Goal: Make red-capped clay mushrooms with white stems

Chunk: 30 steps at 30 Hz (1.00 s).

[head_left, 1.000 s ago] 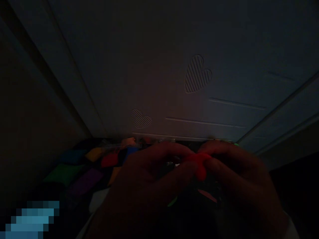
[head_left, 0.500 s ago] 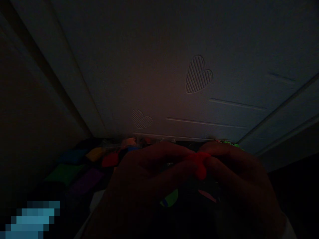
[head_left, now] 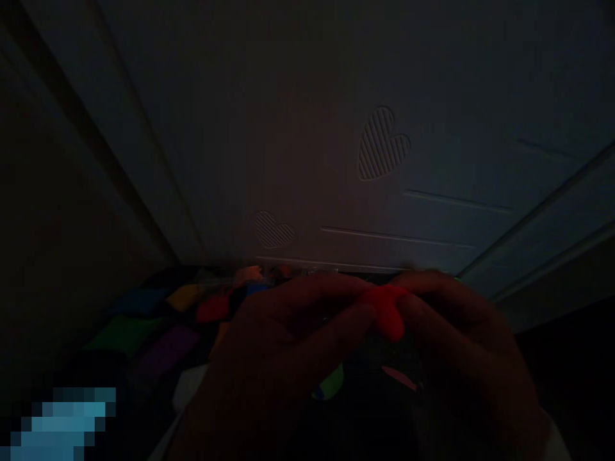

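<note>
A small bright red lump of modelling clay (head_left: 390, 314) is pinched between my two hands, with a rounded lobe pointing down. My left hand (head_left: 283, 339) grips its left side between thumb and fingers. On the right side, my right hand (head_left: 461, 326) holds it the same way. Below the hands lie a flat green piece with a blue patch (head_left: 332, 383) and a thin pink tool-like strip (head_left: 400, 378). The light is very dim, so fine detail of the clay is lost.
Several coloured packets, among them a green one (head_left: 122, 334), a purple one (head_left: 168, 349) and a red one (head_left: 213, 308), lie at the left. A pale panel (head_left: 307, 141) with embossed hearts rises behind. Something white (head_left: 189, 384) sits beside my left wrist.
The red clay has turned slightly between my fingers, and more of its top shows. My fingertips have shifted a little; both hands still hold it. The scene is a bit darker.
</note>
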### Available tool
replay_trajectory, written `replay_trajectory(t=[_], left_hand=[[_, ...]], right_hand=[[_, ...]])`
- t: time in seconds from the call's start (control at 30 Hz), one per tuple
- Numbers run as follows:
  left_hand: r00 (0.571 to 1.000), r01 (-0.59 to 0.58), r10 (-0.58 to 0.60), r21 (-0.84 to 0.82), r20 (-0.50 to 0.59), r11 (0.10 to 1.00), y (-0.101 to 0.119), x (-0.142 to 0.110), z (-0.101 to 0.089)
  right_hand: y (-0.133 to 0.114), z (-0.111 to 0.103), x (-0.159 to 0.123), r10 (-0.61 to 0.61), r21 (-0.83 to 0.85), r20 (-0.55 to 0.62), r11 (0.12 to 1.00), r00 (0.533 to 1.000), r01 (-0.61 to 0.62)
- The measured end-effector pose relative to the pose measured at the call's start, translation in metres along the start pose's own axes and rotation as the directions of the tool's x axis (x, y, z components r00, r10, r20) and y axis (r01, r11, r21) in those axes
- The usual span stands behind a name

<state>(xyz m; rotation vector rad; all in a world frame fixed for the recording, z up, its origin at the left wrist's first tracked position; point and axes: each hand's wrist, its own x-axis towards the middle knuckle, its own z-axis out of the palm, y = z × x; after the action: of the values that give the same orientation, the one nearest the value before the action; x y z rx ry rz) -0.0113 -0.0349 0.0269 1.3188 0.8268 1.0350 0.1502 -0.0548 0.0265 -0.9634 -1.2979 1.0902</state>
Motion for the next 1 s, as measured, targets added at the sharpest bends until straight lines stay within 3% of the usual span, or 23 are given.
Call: replay_trajectory(t=[0.13, 0.5, 0.7, 1.0], left_hand=[[1.000, -0.014, 0.014, -0.022, -0.007, 1.000, 0.0012, 0.0009, -0.0005], [0.997, -0.058, 0.067, 0.221, -0.033, 0.974, 0.0006, 0.0011, 0.0008], [0.982, -0.127, 0.166, 0.325, -0.095, 0.937, -0.0009, 0.0003, 0.0010], [0.984, -0.069, 0.127, 0.394, -0.124, 0.917, -0.0037, -0.0045, 0.0000]], right_hand=[[0.0010, 0.0003, -0.0014, 0.011, 0.028, 0.013, 1.000, 1.000, -0.012], [-0.0001, 0.0004, 0.0000, 0.005, -0.059, -0.023, 0.998, 1.000, -0.006], [0.0003, -0.0001, -0.0014, -0.027, -0.169, -0.010, 0.985, 1.000, 0.025], [-0.0031, 0.0013, -0.0001, -0.091, -0.298, 0.006, 0.950, 0.996, 0.088]])
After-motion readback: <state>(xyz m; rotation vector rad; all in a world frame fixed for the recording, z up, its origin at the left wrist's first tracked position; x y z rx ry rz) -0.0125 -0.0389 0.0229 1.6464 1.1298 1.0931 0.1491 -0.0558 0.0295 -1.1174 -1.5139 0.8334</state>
